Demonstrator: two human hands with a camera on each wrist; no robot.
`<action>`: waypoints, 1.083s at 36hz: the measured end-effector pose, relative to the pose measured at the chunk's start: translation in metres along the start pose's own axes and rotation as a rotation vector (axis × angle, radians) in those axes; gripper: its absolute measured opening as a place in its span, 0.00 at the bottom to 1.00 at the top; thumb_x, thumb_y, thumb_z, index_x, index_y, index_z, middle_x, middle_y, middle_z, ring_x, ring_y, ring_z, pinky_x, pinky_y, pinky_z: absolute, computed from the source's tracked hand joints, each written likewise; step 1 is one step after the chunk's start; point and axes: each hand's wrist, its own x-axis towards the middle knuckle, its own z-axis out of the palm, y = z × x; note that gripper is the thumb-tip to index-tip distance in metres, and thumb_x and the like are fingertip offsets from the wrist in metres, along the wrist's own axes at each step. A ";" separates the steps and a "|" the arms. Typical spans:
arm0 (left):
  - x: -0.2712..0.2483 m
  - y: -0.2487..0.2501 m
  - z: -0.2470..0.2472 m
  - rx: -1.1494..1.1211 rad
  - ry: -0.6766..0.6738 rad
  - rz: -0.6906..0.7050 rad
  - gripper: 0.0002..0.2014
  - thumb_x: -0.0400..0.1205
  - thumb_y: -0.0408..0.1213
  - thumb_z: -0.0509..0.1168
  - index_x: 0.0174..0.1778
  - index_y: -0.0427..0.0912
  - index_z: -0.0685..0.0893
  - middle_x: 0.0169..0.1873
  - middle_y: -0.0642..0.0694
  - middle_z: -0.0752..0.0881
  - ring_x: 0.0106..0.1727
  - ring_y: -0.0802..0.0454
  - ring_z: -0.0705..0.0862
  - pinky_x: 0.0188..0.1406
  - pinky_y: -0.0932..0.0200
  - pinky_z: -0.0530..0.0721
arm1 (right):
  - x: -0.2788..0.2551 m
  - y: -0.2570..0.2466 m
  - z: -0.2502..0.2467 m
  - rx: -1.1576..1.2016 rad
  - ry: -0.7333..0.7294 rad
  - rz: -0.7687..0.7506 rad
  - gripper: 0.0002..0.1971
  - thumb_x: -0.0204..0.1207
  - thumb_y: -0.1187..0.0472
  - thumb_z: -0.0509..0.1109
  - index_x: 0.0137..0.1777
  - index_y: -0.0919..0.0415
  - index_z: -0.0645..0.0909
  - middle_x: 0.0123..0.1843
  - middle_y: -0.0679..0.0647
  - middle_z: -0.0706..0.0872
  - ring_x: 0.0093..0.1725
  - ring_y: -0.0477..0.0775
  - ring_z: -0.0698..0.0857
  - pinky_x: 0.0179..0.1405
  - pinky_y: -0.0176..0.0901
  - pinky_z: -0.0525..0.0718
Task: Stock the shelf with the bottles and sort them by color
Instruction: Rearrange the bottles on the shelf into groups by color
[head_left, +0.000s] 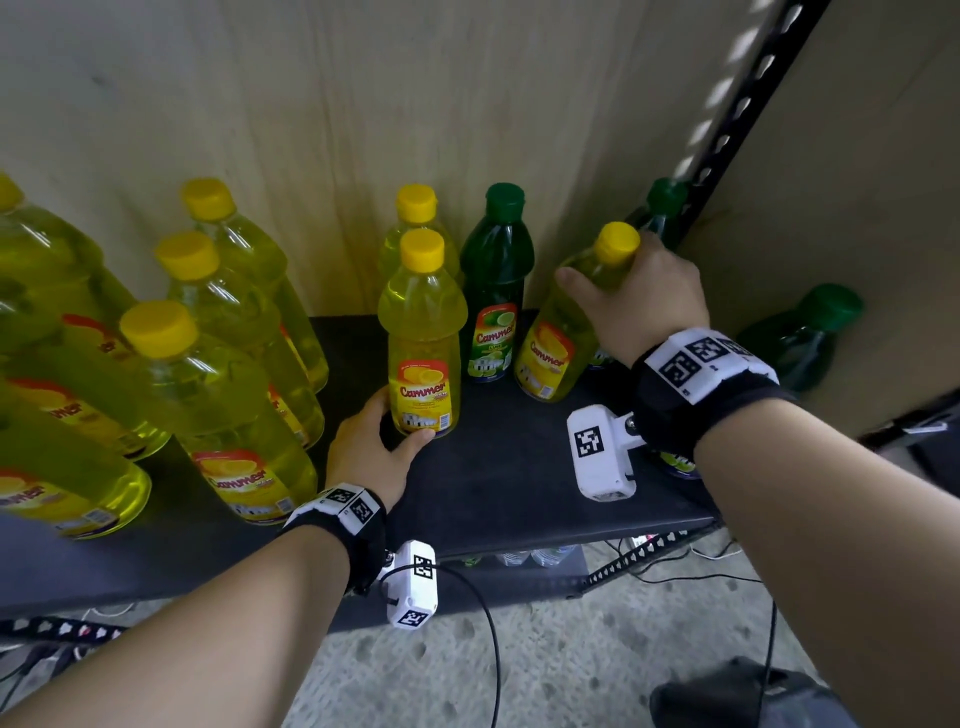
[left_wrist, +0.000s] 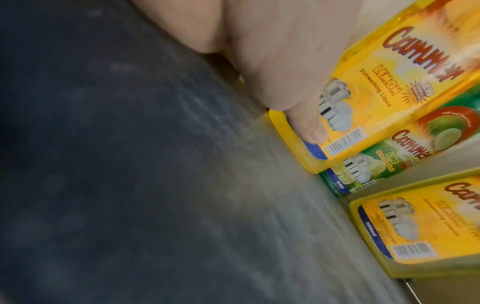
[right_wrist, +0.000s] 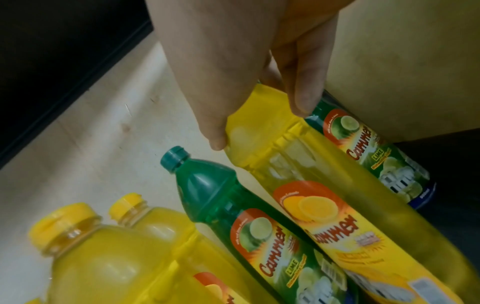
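The left hand is gripping the lemon bottle; a lime bottle is standing just beside it.

Small yellow bottles: three, upright. Large yellow bottles: at least five, the exact count cut short by the left edge of the head view. Green bottles: three in plain view, plus the base of a fourth behind the right wrist. Hands: two, left and right. Shelf: one.
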 end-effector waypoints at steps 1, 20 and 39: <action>0.000 0.000 0.000 -0.001 -0.003 -0.003 0.32 0.76 0.60 0.74 0.76 0.65 0.72 0.66 0.52 0.86 0.67 0.47 0.83 0.64 0.45 0.84 | -0.004 0.001 -0.001 0.007 0.003 0.004 0.34 0.72 0.29 0.72 0.62 0.58 0.77 0.56 0.58 0.86 0.56 0.63 0.85 0.53 0.59 0.87; 0.002 0.004 -0.001 0.162 -0.039 -0.008 0.40 0.77 0.64 0.71 0.83 0.56 0.66 0.71 0.45 0.81 0.72 0.37 0.77 0.69 0.40 0.79 | -0.043 0.008 -0.006 0.176 -0.094 -0.163 0.20 0.68 0.33 0.77 0.39 0.49 0.80 0.35 0.45 0.84 0.42 0.50 0.84 0.36 0.43 0.79; -0.004 0.008 0.001 0.106 0.052 -0.013 0.35 0.75 0.64 0.71 0.76 0.58 0.74 0.67 0.51 0.85 0.69 0.42 0.79 0.66 0.41 0.81 | -0.042 0.043 0.032 0.213 -0.402 -0.195 0.45 0.58 0.18 0.74 0.73 0.40 0.76 0.62 0.37 0.87 0.60 0.41 0.85 0.60 0.41 0.82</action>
